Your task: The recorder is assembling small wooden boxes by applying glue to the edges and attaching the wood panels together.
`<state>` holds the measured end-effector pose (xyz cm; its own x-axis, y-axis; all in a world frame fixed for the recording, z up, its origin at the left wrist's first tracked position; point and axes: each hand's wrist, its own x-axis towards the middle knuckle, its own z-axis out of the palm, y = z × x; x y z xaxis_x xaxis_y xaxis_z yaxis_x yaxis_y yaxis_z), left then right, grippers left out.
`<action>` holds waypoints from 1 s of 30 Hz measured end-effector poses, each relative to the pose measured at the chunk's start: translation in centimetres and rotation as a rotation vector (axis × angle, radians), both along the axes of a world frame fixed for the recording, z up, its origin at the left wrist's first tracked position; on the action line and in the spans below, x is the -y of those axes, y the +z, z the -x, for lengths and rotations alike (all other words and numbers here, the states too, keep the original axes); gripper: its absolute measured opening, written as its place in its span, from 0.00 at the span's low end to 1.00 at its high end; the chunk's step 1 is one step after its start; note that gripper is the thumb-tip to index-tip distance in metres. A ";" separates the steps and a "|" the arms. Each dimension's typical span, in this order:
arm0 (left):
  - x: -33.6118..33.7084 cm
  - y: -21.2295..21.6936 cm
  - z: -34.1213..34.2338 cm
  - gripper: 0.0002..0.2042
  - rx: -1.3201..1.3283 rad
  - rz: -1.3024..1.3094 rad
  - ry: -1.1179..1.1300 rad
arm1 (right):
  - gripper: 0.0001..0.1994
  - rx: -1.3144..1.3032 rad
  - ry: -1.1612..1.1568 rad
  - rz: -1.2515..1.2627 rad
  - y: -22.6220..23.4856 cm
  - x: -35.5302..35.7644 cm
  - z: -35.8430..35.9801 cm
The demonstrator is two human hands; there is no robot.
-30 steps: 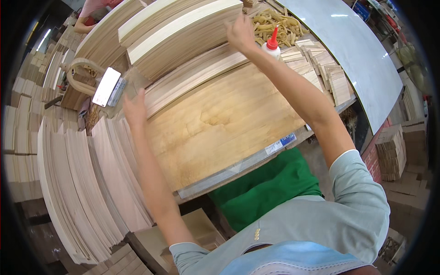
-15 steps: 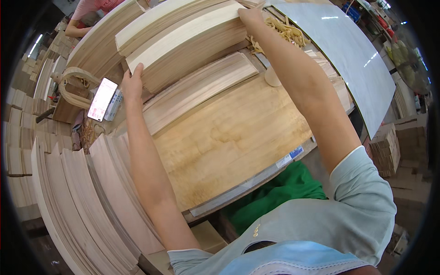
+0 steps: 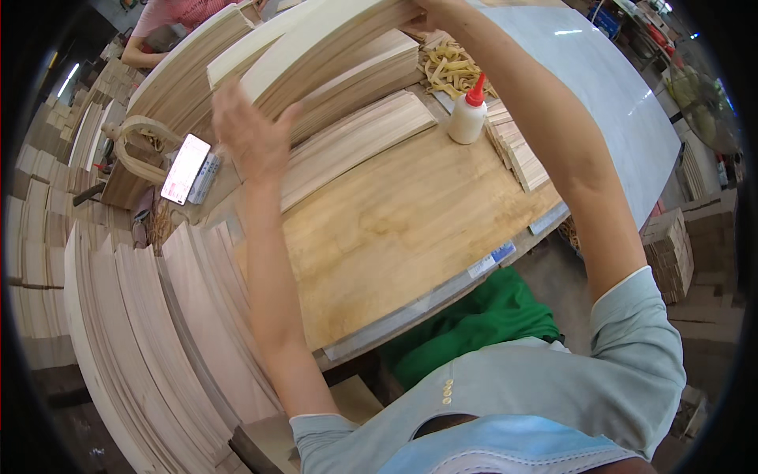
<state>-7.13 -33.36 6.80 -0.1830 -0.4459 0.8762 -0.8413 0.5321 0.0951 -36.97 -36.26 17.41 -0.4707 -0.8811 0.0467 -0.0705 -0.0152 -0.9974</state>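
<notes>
A thick bundle of thin wooden boards (image 3: 328, 46) is raised at the far side of the bench, tilted over a lower stack of boards (image 3: 363, 75). At its right end is my right hand (image 3: 430, 17), fingers wrapped around the boards and partly cut off by the picture's top edge. By the bundle's left end, my left hand (image 3: 257, 134) is smeared by motion, with its thumb and fingers spread. Whether its palm touches the board ends I cannot tell. Nearer to me, another low row of boards (image 3: 363, 146) lies along the bare wooden worktop (image 3: 379, 253).
A white glue bottle with a red cap (image 3: 467, 118) stands beside short wood strips (image 3: 517, 150) and curled shavings (image 3: 454, 67). On the left are a lit phone (image 3: 186, 170) and upright board stacks (image 3: 158, 316). Another person's arm (image 3: 142, 51) shows far left.
The bundle has come up off the stack and tilted, its right end held higher by my right hand. My left hand has loosened from its left end and spread. The glue bottle has come into view.
</notes>
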 end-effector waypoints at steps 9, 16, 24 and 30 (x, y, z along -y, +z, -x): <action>-1.0 3.7 -0.1 0.36 0.020 -0.104 -0.038 | 0.29 -0.375 0.326 -0.012 10.3 -12.1 -8.7; -5.9 13.0 -4.4 0.34 -0.095 -0.840 -0.439 | 0.38 -0.415 0.526 0.406 4.4 -10.9 -3.7; 0.6 8.2 -5.8 0.24 0.026 -1.639 -0.416 | 0.33 -0.328 0.423 -0.202 -8.0 -9.4 -5.0; 3.3 2.1 -0.9 0.22 -0.105 -1.752 -0.443 | 0.33 -0.443 0.174 -0.347 -12.5 -8.4 -3.6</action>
<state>-6.22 -36.64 8.90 -0.5131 -0.7047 -0.4901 -0.6345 -0.0732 0.7694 -33.32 -27.82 4.89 -0.3187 -0.9427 -0.0986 -0.5075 0.2576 -0.8223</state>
